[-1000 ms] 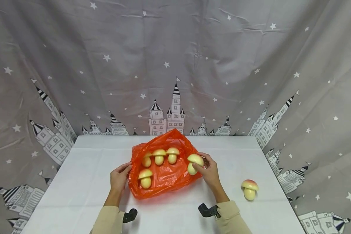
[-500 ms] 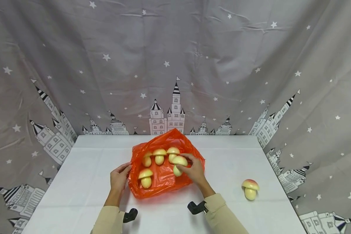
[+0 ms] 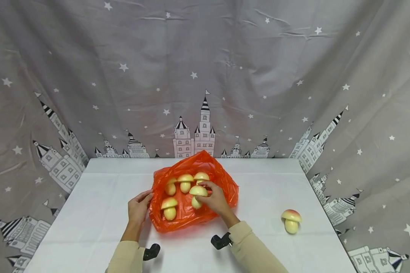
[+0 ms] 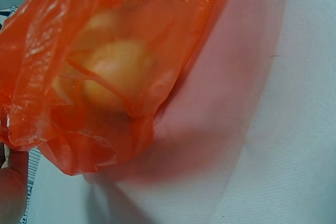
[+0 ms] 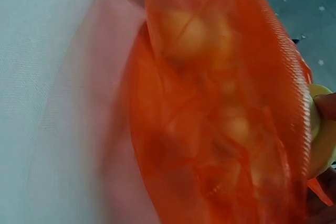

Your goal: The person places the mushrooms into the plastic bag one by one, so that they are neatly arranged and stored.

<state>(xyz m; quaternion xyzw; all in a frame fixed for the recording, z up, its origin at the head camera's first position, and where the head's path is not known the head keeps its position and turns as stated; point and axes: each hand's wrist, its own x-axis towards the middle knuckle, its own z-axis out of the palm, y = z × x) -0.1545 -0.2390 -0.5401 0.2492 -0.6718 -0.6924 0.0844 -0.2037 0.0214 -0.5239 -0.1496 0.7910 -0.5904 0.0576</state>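
Note:
A red plastic bag [image 3: 191, 223] lies spread with its mouth facing up on the white table. My left hand [image 3: 138, 207] pinches the bag's left rim between thumb and fingers. My right hand [image 3: 216, 199] grips a yellow toy mushroom [image 3: 198, 190] by thumb and fingers, over the bag's inside. Several like mushrooms lie in the bag: one mushroom [image 3: 169, 209] at the lower left, the others in a row along the back. The left wrist view shows the thumb [image 4: 11, 190] at the bag's edge. In the right wrist view the held mushroom [image 5: 321, 153] is partly cut off.
One more mushroom [image 3: 291, 220], with a reddish cap, stands on the white table [image 3: 89, 212] to the right. Behind the table hangs a grey curtain [image 3: 140, 76] printed with stars and castles.
My right hand has carried the mushroom leftward from the bag's right rim to over its middle. The left hand has stayed at the left rim.

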